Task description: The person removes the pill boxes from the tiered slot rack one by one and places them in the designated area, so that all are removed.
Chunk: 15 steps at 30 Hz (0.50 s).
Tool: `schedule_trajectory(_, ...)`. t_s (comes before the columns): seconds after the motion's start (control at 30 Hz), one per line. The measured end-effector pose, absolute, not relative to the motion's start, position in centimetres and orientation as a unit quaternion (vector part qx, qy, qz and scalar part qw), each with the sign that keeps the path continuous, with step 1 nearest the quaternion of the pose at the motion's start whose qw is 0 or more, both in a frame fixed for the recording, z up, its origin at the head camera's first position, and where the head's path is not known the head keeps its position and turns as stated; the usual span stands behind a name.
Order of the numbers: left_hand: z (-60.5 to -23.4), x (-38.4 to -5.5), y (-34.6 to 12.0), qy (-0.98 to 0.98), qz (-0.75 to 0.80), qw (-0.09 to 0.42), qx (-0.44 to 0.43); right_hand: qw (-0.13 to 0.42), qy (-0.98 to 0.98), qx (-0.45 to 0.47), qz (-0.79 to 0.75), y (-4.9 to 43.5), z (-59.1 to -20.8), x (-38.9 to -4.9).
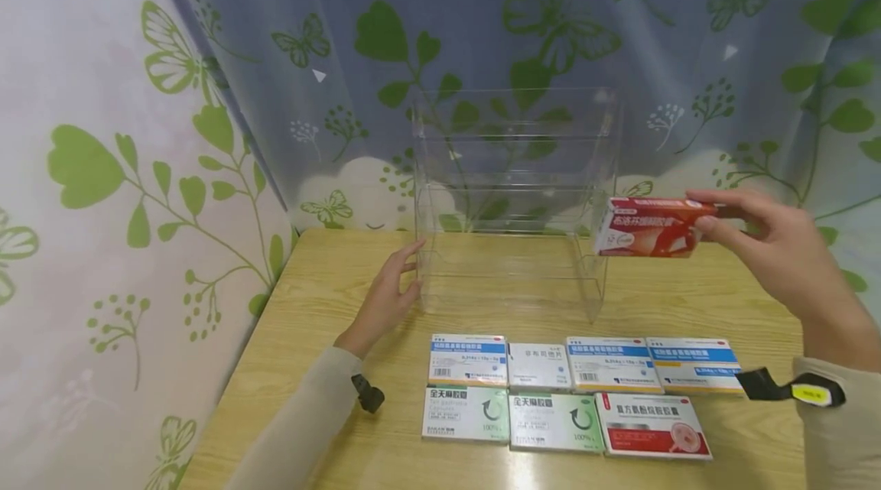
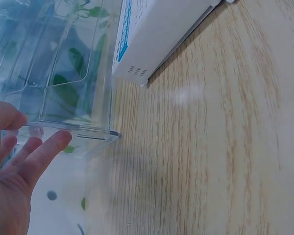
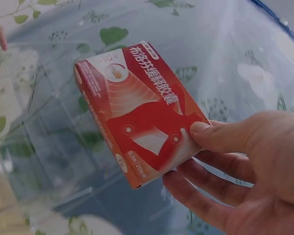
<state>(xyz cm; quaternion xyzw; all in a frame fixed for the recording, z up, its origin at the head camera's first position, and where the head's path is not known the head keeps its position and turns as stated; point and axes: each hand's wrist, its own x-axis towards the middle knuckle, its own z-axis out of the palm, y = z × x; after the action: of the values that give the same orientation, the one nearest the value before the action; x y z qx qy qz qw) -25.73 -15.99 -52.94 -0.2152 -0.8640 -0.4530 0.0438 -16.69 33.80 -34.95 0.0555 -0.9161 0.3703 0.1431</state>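
Observation:
In my right hand (image 1: pixel 778 253) I pinch a red and white medicine box (image 1: pixel 650 230) by its right end, thumb on the printed front and fingers behind. The box is raised at the right side of a clear plastic tiered rack (image 1: pixel 505 283), its left end overlapping the rack's edge in the head view. My left hand (image 1: pixel 388 299) is at the rack's left side. The left wrist view shows its thumb and fingers (image 2: pixel 44 152) on either side of the clear side panel's edge, holding it. The rack's tiers hold nothing.
On the wood-grain table (image 1: pixel 330 261), several medicine boxes lie flat in two rows before the rack, among them a blue-and-white box (image 1: pixel 468 360), a green-and-white box (image 1: pixel 554 421) and a red-and-white box (image 1: pixel 654 426). A leaf-patterned curtain (image 1: pixel 316 131) hangs behind.

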Motion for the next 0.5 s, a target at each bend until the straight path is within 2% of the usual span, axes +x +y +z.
schedule_trajectory(0.3, -52.8, -25.6, -15.9, -0.867, -0.451, 0.039, -0.208, 0.096, -0.930, 0.024, 0.355, 40.1, -42.2, -11.0)
schedule_trajectory(0.5, -52.8, -25.6, -16.1, -0.869, -0.448, 0.041, -0.203, 0.071, -0.929, 0.036, 0.362, 43.3, -46.4, -8.2)
